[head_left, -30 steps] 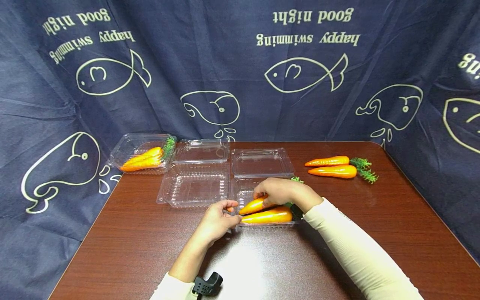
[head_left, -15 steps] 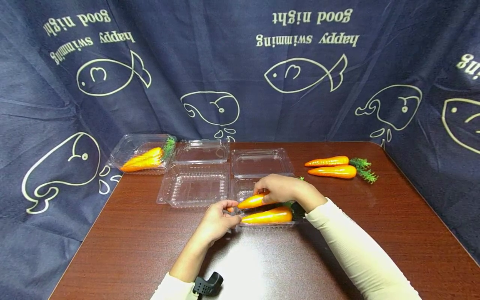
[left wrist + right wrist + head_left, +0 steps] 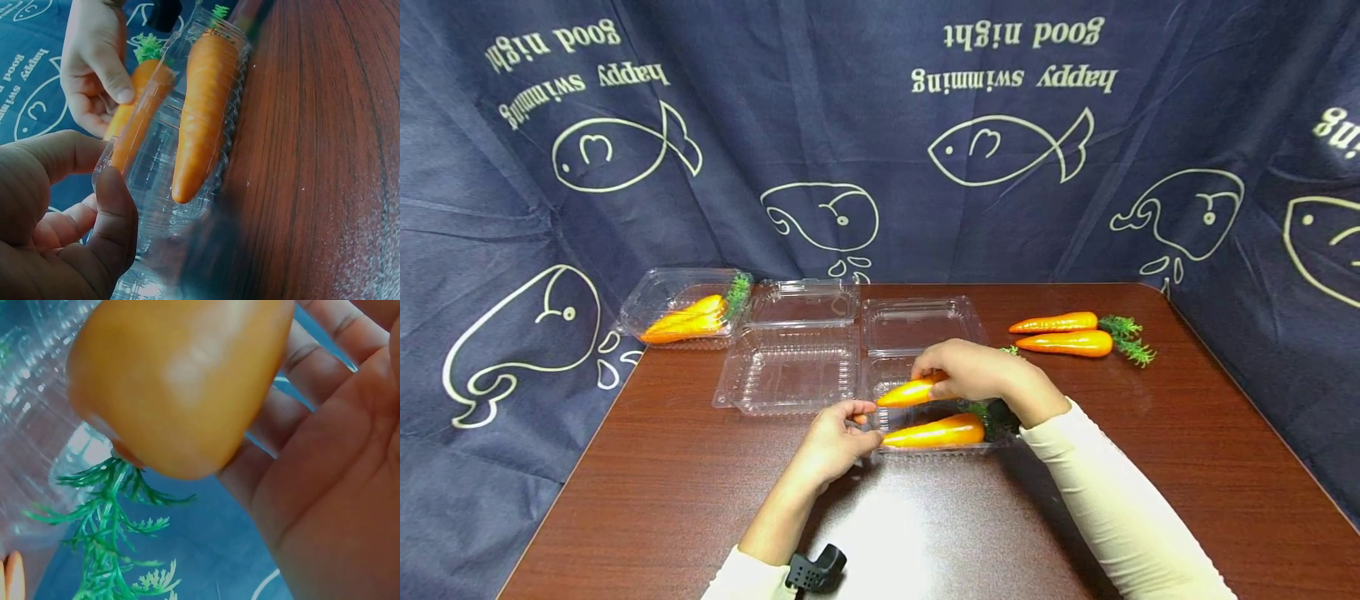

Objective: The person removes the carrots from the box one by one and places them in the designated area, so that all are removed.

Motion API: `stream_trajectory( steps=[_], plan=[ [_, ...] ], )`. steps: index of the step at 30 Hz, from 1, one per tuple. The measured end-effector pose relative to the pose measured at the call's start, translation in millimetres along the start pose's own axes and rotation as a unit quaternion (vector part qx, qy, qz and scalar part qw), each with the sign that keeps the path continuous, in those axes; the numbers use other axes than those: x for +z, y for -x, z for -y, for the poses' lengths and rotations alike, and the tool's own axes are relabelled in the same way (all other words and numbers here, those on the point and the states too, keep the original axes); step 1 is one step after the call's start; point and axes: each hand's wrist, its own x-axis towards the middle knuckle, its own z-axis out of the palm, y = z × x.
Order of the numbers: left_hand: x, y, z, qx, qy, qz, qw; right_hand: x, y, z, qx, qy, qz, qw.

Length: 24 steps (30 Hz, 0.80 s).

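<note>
My left hand point(image 3: 835, 442) pinches the near-left rim of a clear plastic clamshell box point(image 3: 891, 372) between thumb and forefinger, as the left wrist view also shows. One orange carrot point(image 3: 936, 432) with green leaves lies along the near side inside this box. My right hand point(image 3: 973, 368) grips a second carrot point(image 3: 902, 394) by its thick part, over the far half of the box, with its tip towards my left hand. Green leaves point(image 3: 103, 544) hang from its thick end in the right wrist view. The right hand hides that end in the head view.
The box's lid point(image 3: 923, 325) lies folded back behind it. Another open clear box point(image 3: 793, 371) stands directly to its left. At the far left is a clear box point(image 3: 643, 300) with carrots inside. Two loose carrots point(image 3: 1054, 322) lie at the back right, before a blue curtain point(image 3: 895, 225).
My right hand has lifted the second carrot slightly and moved it away from the carrot on the near side. The left hand has stayed at the box's rim.
</note>
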Motion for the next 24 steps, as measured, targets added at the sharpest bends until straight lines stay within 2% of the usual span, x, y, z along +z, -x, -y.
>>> stream_trajectory(
  steps=[7,14,24],
  plan=[
    [0.3,0.1,-0.8,0.008,-0.005,-0.006,0.9999,-11,11.4,1,0.020,-0.010,-0.028,0.9994],
    [-0.5,-0.5,0.6,0.007,-0.002,0.000,1.0000,-20,27.7,-8,0.034,-0.009,-0.054,0.9979],
    [0.1,1.9,0.8,-0.001,0.005,0.004,1.0000,-26,65.5,-25,0.061,0.015,-0.099,0.9931]
  ],
)
